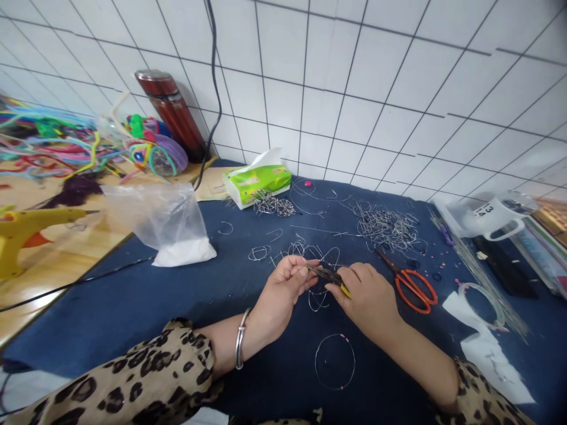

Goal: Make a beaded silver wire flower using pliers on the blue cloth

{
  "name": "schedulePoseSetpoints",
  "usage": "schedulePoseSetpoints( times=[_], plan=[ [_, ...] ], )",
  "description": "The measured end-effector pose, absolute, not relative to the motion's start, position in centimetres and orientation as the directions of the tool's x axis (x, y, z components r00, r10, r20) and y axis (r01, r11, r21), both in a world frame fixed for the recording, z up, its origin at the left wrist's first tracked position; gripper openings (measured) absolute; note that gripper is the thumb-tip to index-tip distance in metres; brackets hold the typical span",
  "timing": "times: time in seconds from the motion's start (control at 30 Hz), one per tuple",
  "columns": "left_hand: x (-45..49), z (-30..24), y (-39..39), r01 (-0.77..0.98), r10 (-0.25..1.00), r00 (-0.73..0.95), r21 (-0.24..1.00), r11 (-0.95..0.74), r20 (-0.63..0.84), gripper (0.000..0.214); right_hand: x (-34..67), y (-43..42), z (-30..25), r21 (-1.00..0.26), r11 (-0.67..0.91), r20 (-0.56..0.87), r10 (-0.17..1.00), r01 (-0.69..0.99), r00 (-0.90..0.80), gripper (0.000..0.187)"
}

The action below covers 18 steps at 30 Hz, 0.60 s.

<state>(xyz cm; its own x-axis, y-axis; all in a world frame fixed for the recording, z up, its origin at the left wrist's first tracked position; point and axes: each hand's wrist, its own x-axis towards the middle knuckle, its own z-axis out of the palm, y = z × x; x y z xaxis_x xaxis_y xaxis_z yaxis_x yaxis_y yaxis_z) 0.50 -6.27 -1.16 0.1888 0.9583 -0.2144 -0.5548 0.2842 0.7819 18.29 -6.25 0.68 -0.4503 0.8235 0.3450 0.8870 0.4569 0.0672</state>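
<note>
My right hand (367,295) is closed round the yellow handle of a pair of pliers (325,273), whose dark jaws point left. At the tip of those jaws, my left hand (283,289) pinches a thin piece of wire, mostly hidden by the fingers. Bent wire pieces (319,302) lie on the blue cloth under and behind both hands. Nearer to me rests a thin wire ring (316,367) with small pink beads on it. Orange-handled scissors (416,290) lie right of my right hand.
A tangled wire pile (390,227) sits at the back right, and a green tissue pack (259,180) against the wall. Left are a plastic bag of white material (183,251), a yellow glue gun (26,233) and a red thermos (172,112). A white mug (491,215) stands at right.
</note>
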Motion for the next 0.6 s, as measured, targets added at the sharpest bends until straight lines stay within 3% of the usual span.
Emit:
schedulePoseSetpoints(
  times=[0.6],
  plan=[
    [0.62, -1.12, -6.25, -0.565, 0.957, 0.196, 0.773, 0.290, -0.216, 0.009, 18.27, -6.05, 0.41, 0.093, 0.459, 0.320, 0.827, 0.884, -0.463, 0.026]
  ],
)
